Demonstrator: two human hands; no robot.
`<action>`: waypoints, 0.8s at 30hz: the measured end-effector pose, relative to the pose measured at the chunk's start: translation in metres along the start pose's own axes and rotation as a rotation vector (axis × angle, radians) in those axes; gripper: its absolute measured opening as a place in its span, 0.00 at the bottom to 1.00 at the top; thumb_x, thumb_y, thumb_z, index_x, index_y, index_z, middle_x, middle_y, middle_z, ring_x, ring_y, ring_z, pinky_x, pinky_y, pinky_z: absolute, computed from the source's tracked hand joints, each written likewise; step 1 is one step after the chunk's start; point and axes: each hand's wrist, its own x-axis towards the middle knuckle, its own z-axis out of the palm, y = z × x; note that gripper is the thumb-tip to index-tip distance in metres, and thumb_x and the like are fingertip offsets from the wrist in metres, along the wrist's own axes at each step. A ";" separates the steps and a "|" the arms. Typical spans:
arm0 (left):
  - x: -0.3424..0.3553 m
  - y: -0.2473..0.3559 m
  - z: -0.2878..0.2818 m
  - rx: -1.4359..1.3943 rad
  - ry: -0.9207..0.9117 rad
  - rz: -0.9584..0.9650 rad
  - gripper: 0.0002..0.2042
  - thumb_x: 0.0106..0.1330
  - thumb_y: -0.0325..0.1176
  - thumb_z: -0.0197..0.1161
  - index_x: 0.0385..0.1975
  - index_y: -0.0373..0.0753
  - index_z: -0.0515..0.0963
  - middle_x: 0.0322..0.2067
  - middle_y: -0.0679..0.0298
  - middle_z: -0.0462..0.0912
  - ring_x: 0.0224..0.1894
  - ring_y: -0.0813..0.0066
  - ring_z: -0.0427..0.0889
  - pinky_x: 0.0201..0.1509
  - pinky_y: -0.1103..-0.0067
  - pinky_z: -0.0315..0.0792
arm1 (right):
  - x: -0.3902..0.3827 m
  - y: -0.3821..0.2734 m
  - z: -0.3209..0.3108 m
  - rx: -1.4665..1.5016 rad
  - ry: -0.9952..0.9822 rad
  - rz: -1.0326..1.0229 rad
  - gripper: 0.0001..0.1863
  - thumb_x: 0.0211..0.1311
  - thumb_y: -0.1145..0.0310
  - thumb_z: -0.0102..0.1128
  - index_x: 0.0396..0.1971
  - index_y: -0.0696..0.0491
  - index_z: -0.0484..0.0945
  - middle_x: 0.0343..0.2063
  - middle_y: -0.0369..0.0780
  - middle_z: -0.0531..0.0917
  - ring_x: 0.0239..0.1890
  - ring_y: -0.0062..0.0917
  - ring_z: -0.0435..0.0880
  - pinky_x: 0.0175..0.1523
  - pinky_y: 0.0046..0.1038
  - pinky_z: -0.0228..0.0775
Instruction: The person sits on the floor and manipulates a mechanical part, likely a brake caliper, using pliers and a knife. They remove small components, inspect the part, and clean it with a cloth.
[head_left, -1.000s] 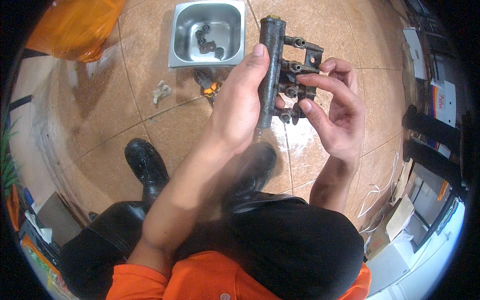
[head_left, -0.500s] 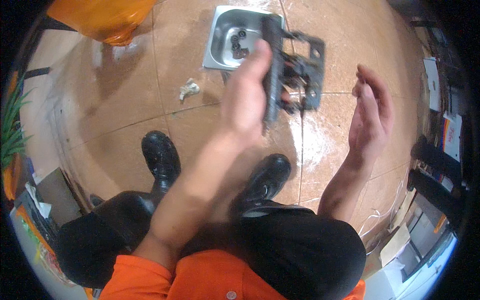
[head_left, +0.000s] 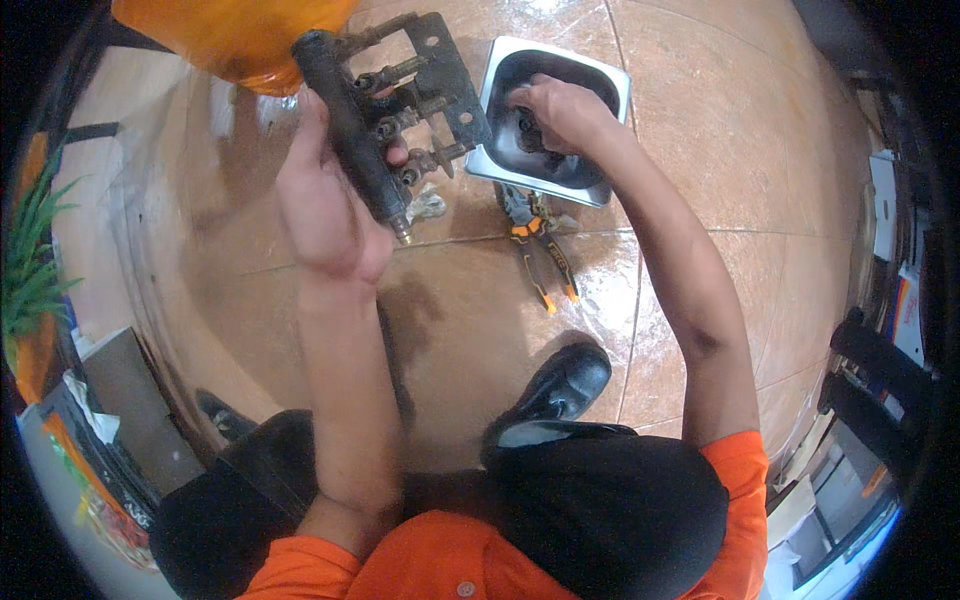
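Basin (head_left: 540,184) and pliers (head_left: 526,231) on tiled floor (head_left: 740,150)

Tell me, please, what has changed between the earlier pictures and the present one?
The right hand let go of the dark metal part and moved left into the steel tray. The left hand carried the part to the left of the tray. It still holds the part; the pliers still lie beside the tray.

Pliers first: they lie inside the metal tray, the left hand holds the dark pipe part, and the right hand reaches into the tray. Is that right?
Not quite: the pliers lie on the tiled floor, outside the metal tray, as the head view shows. The left hand does hold the dark pipe part, and the right hand reaches into the tray.
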 end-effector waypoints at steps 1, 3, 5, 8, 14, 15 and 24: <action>0.001 0.000 -0.001 0.006 0.024 0.020 0.17 0.76 0.44 0.42 0.49 0.40 0.72 0.40 0.64 0.80 0.36 0.77 0.75 0.36 0.79 0.70 | -0.004 -0.001 -0.001 -0.023 -0.012 0.016 0.24 0.46 0.81 0.55 0.47 0.51 0.79 0.41 0.48 0.83 0.45 0.42 0.82 0.48 0.39 0.77; 0.003 0.000 0.001 0.018 0.066 0.059 0.17 0.76 0.44 0.42 0.48 0.40 0.72 0.40 0.63 0.80 0.34 0.77 0.74 0.36 0.79 0.70 | 0.001 0.003 0.008 -0.057 0.030 0.058 0.21 0.49 0.79 0.56 0.47 0.51 0.79 0.37 0.49 0.84 0.42 0.42 0.83 0.46 0.40 0.77; 0.005 0.000 -0.002 0.015 0.078 0.050 0.17 0.76 0.44 0.42 0.48 0.40 0.72 0.39 0.63 0.80 0.34 0.77 0.74 0.37 0.79 0.70 | -0.002 -0.003 -0.001 -0.086 0.030 0.184 0.20 0.51 0.78 0.56 0.47 0.51 0.79 0.34 0.49 0.84 0.39 0.43 0.84 0.44 0.41 0.77; 0.008 -0.002 -0.006 0.032 0.068 0.036 0.17 0.76 0.45 0.42 0.47 0.40 0.72 0.39 0.63 0.80 0.35 0.77 0.75 0.37 0.79 0.70 | -0.006 -0.007 -0.015 0.025 0.000 0.130 0.10 0.52 0.73 0.60 0.36 0.54 0.81 0.30 0.50 0.83 0.36 0.45 0.83 0.42 0.41 0.76; 0.008 -0.008 -0.003 0.001 0.041 -0.004 0.16 0.76 0.45 0.43 0.47 0.41 0.73 0.38 0.64 0.80 0.37 0.77 0.76 0.38 0.79 0.70 | -0.020 -0.010 0.009 0.054 0.044 0.082 0.06 0.48 0.71 0.65 0.25 0.56 0.79 0.26 0.50 0.82 0.34 0.45 0.83 0.37 0.41 0.74; 0.007 -0.007 -0.003 0.014 0.051 0.001 0.16 0.76 0.45 0.43 0.46 0.41 0.73 0.38 0.64 0.80 0.37 0.77 0.76 0.38 0.79 0.70 | -0.021 -0.016 0.007 0.070 0.068 0.096 0.07 0.48 0.70 0.65 0.25 0.57 0.79 0.26 0.50 0.82 0.34 0.46 0.82 0.36 0.41 0.73; -0.010 -0.012 0.015 0.060 -0.097 -0.145 0.18 0.76 0.46 0.42 0.45 0.40 0.74 0.36 0.66 0.80 0.34 0.79 0.76 0.36 0.80 0.71 | -0.080 -0.012 -0.047 0.518 0.452 0.273 0.13 0.57 0.72 0.59 0.42 0.58 0.79 0.33 0.46 0.85 0.34 0.34 0.85 0.41 0.33 0.77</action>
